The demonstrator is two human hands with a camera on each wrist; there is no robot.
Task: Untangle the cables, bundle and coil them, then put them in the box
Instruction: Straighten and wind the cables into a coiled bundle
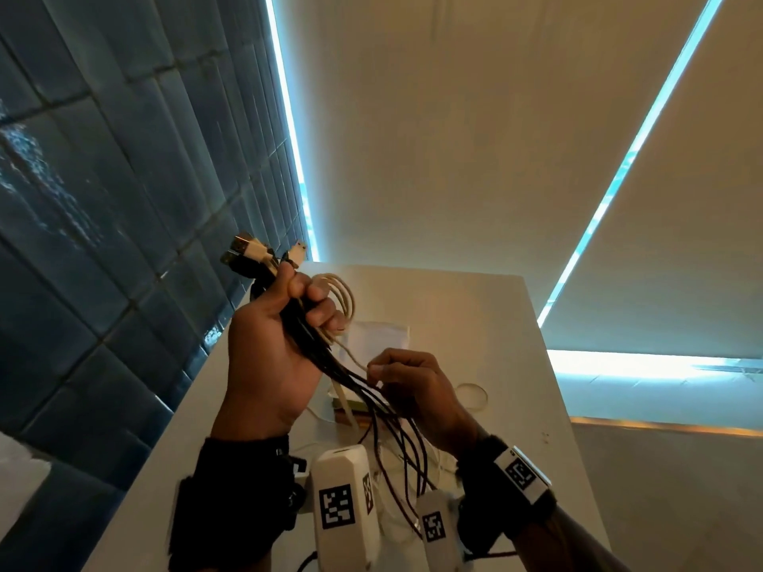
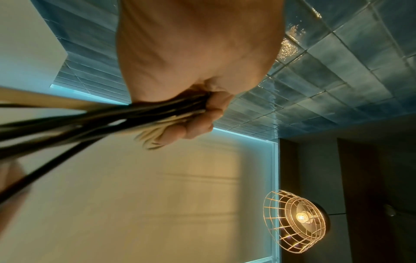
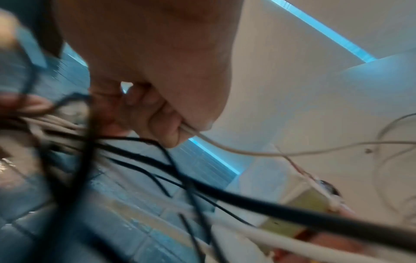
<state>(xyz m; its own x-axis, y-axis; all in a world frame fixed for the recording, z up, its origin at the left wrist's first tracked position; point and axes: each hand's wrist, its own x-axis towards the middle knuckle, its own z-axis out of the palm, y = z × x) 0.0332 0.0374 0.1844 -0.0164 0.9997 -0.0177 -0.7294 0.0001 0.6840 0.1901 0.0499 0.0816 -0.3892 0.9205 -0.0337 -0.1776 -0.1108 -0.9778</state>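
Note:
My left hand (image 1: 289,307) is raised above the white table (image 1: 487,324) and grips a bundle of black and white cables (image 1: 330,361), with the plug ends (image 1: 252,253) sticking out above my fist. A cream cable coil (image 1: 344,299) loops beside my fingers. In the left wrist view my curled fingers (image 2: 198,121) clamp the cable bundle (image 2: 135,113). Lower right, my right hand (image 1: 400,377) pinches a thin white cable (image 3: 225,149) out of the strands; its fingers (image 3: 164,121) are curled round it. Black cables (image 1: 408,460) hang down toward the table. The box (image 1: 351,410) lies partly hidden behind the cables.
A white sheet or packet (image 1: 380,336) lies on the table behind the hands. A clear round ring (image 1: 470,396) sits to the right of my right hand. A dark tiled wall (image 1: 103,200) runs along the left. A wire-cage lamp (image 2: 294,220) hangs overhead.

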